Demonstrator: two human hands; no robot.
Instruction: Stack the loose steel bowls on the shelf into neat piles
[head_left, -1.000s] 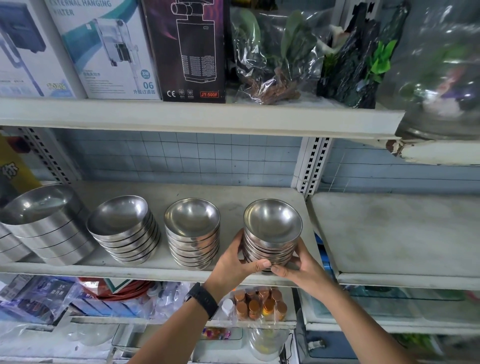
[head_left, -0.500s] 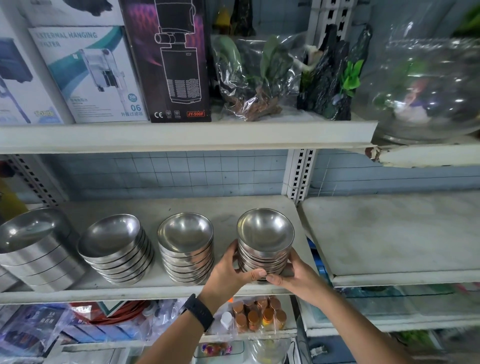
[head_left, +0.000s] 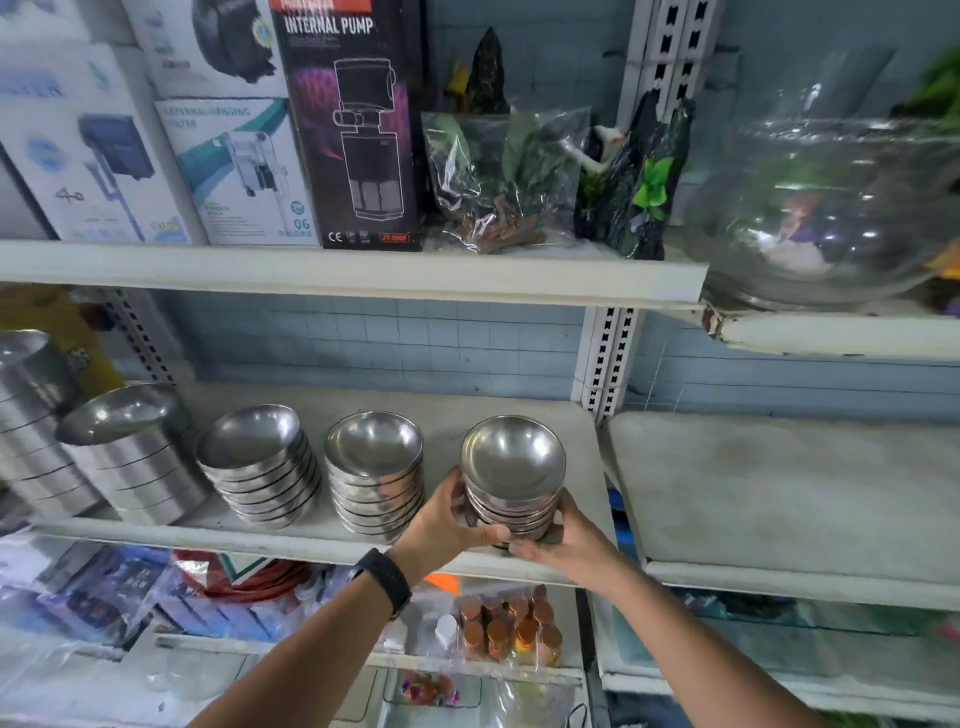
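Head view: rightmost bowl pile (head_left: 513, 480), axis upright, stands at the front of the shelf (head_left: 291, 538), just right of the neighbouring pile (head_left: 375, 470). Left hand (head_left: 444, 525) and right hand (head_left: 563, 535) flank its base, fingers curled round it, equally near.

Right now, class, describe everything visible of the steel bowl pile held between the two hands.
The rightmost pile of shiny round steel bowls holds shallow bowls nested upright, the top one's empty hollow facing up. It sits near the front right corner of the grey shelf, apart from the neighbouring pile. The left hand and right hand grip its lower bowls from either side.
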